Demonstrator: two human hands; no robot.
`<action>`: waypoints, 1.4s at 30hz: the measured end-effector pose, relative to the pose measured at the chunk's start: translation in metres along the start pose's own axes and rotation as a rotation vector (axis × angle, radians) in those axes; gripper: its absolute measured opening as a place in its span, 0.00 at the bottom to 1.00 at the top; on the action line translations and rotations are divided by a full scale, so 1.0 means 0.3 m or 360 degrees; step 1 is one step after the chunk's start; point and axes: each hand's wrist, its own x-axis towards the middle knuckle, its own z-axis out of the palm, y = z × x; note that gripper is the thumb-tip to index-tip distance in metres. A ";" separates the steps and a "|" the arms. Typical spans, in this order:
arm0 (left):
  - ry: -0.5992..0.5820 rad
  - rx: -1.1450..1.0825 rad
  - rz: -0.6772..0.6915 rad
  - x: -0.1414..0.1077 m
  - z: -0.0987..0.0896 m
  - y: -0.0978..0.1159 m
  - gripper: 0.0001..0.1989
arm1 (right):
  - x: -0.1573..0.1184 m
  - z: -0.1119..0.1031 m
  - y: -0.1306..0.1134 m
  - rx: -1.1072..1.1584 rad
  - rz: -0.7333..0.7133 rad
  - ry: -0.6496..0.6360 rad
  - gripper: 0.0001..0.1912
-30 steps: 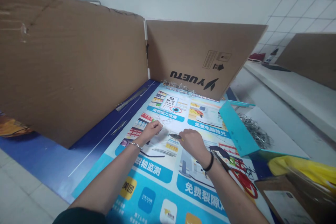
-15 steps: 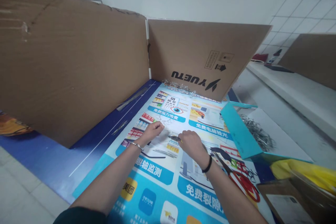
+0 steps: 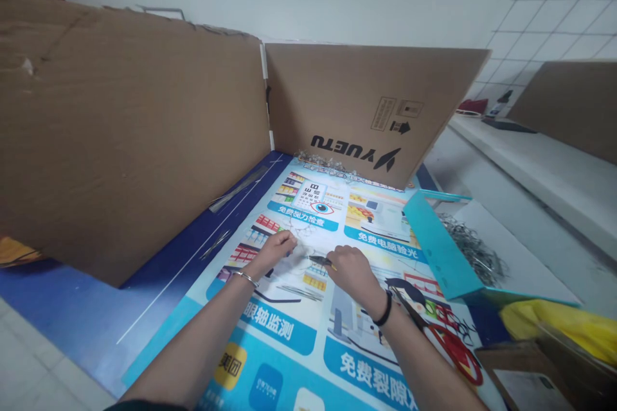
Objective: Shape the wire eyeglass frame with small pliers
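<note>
My right hand is closed around a pair of pliers; their dark jaws point left and a bit of yellow handle shows. My left hand is pinched, a short way left of the jaws. Whatever lies between its fingers is too thin to make out. Both hands are over a printed blue and white poster. Below and between them lie several thin wires on the poster. Red-handled scissors rest under my right forearm.
Cardboard panels stand at the left and back. A turquoise box at right holds a tangle of wire pieces. More wires lie on the blue surface. A yellow bag and brown carton sit front right.
The view has shifted slightly. My left hand stays pinched left of the pliers, and the pliers remain in my right hand. The jaws look a little more side-on.
</note>
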 end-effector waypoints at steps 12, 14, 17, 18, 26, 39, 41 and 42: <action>-0.0015 0.0115 0.0050 0.006 -0.003 -0.023 0.12 | 0.020 -0.004 -0.033 0.0050 0.0010 -0.0021 0.09; -0.0013 0.0113 0.0055 0.007 -0.002 -0.021 0.12 | 0.023 -0.002 -0.039 0.0050 0.0022 -0.0023 0.08; -0.0007 0.0128 0.0046 0.007 0.000 -0.014 0.12 | 0.027 0.001 -0.047 0.0039 0.0002 -0.0011 0.07; -0.0009 0.0132 0.0048 0.007 0.000 -0.012 0.12 | 0.027 0.002 -0.049 0.0033 -0.0004 -0.0010 0.07; -0.0029 0.0176 0.0112 0.000 -0.003 -0.014 0.13 | 0.024 -0.007 -0.049 -0.0021 0.0021 -0.0042 0.08; -0.0012 0.0235 0.0112 0.001 -0.002 -0.016 0.13 | 0.032 -0.013 -0.050 -0.0040 0.0049 -0.0074 0.11; -0.0006 0.0243 0.0115 0.001 -0.001 -0.013 0.13 | 0.037 -0.013 -0.055 -0.0040 0.0049 -0.0091 0.11; -0.0002 0.0244 0.0119 0.001 0.000 -0.012 0.13 | 0.039 -0.013 -0.057 -0.0042 0.0048 -0.0092 0.10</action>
